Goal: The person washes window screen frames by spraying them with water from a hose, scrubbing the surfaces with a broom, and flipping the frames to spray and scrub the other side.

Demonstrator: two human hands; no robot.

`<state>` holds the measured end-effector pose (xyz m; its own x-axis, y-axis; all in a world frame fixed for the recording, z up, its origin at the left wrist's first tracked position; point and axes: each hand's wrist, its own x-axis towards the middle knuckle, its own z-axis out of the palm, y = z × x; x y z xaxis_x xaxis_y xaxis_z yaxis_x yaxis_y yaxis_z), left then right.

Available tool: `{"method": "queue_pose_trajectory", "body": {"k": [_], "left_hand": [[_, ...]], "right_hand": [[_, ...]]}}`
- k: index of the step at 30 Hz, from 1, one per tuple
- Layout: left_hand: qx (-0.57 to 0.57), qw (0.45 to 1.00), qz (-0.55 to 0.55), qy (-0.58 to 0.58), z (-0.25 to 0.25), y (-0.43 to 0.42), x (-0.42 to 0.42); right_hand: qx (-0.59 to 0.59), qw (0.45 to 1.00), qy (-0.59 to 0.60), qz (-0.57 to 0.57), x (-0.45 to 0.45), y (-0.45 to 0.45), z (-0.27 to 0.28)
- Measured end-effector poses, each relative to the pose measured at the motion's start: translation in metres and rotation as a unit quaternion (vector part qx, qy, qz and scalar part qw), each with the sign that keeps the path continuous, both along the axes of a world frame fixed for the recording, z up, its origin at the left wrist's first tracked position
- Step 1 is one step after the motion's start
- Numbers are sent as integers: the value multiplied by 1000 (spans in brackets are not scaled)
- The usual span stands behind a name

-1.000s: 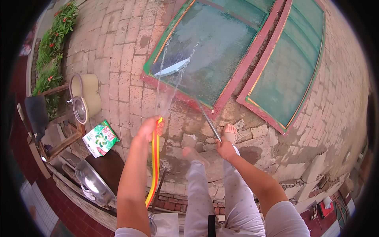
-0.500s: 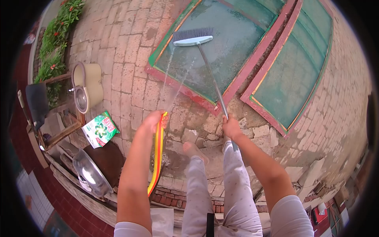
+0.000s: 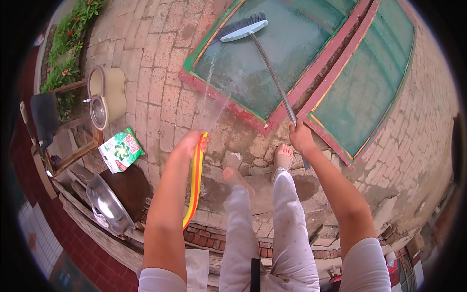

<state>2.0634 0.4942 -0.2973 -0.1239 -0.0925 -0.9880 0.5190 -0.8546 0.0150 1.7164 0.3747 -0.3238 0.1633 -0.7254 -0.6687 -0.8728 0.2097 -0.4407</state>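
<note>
My left hand (image 3: 193, 143) is closed around the end of a yellow hose (image 3: 194, 187) with a red stripe. Water sprays from it toward a framed screen panel (image 3: 287, 68) lying on the bricks. My right hand (image 3: 302, 138) grips the grey handle of a broom (image 3: 273, 78). The broom's pale blue head with dark bristles rests on the panel's wet green surface, near its far left part. A second framed panel (image 3: 365, 92) lies to the right of the first one.
A beige plastic bucket (image 3: 114, 92), a green and white detergent bag (image 3: 121, 150) and a steel basin (image 3: 109, 202) are on the left. A wooden frame (image 3: 78, 158) stands beside them, near flowering plants (image 3: 65, 48). My bare feet are on the brick paving (image 3: 155, 78).
The broom head has moved farther away over the panel and tilted, and my right hand has shifted up and to the right. My left hand stays nearly in place, still spraying. My right foot has come into view.
</note>
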Motion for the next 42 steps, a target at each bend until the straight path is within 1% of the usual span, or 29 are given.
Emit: {"method": "queue_pose_trajectory", "body": {"k": [3, 5, 7, 8, 10, 13, 14, 16, 17, 18, 19, 21, 23, 25, 27, 28, 30, 32, 34, 35, 37, 38, 41, 42], "left_hand": [[13, 1000, 11, -7, -7, 5, -3], [34, 999, 28, -23, -9, 9, -2], [22, 998, 53, -16, -6, 13, 4], [14, 998, 66, -12, -5, 15, 7], [12, 998, 57, -8, -1, 14, 10], [18, 999, 38, 1, 0, 9, 4], [23, 999, 30, 5, 0, 7, -1], [1, 1000, -23, 18, -6, 5, -23], [-9, 998, -50, 25, -8, 5, -36], [0, 998, -58, 31, -7, 3, -51], [8, 997, -65, 36, -4, 1, -66], [15, 996, -71, 42, -3, 4, -80], [9, 997, -70, 43, -10, 10, -86], [2, 996, -77, 35, -7, 11, -86], [-7, 996, -87, 26, -9, 12, -81], [-9, 995, -92, 23, -13, 14, -79], [-16, 994, -105, 18, -16, 14, -79], [-19, 992, -122, 20, -13, 11, -82], [-32, 988, -146, 34, -9, 13, -89], [-39, 986, -156, 40, -8, 13, -92], [-29, 984, -170, 33, -9, 16, -100], [-26, 983, -177, 30, -9, 17, -103], [-42, 979, -199, 24, -12, 18, -108], [-41, 978, -200, 30, -14, 18, -109]], "right_hand": [[65, 997, 29, 0, -7, 53, 0], [66, 998, -8, 14, -35, 83, 23], [98, 994, 5, 52, -71, 103, 27], [96, 994, 27, 43, -84, 103, 32], [91, 993, 73, 25, -105, 95, 50], [55, 993, 107, -16, -124, 64, 61], [44, 993, 102, -34, -122, 52, 62], [21, 993, 91, -70, -114, 29, 61], [25, 992, 101, -67, -103, 31, 64], [23, 994, 77, -72, -95, 47, 62], [80, 989, 76, -96, -90, 66, 61], [115, 988, 91, -56, -106, 124, 60], [150, 983, 102, -32, -127, 164, 83], [161, 980, 99, -67, -149, 176, 99], [151, 979, 99, -93, -159, 167, 107], [137, 980, 102, -101, -157, 150, 102], [88, 982, 89, -144, -152, 114, 70], [84, 983, 87, -136, -126, 90, 68], [54, 984, 103, -133, -121, 148, 56], [73, 984, 105, -126, -123, 183, 60], [124, 979, 110, -120, -128, 249, 89], [153, 974, 114, -120, -130, 268, 105], [134, 970, 103, -173, -135, 279, 132], [108, 970, 110, -189, -135, 269, 126]]}}
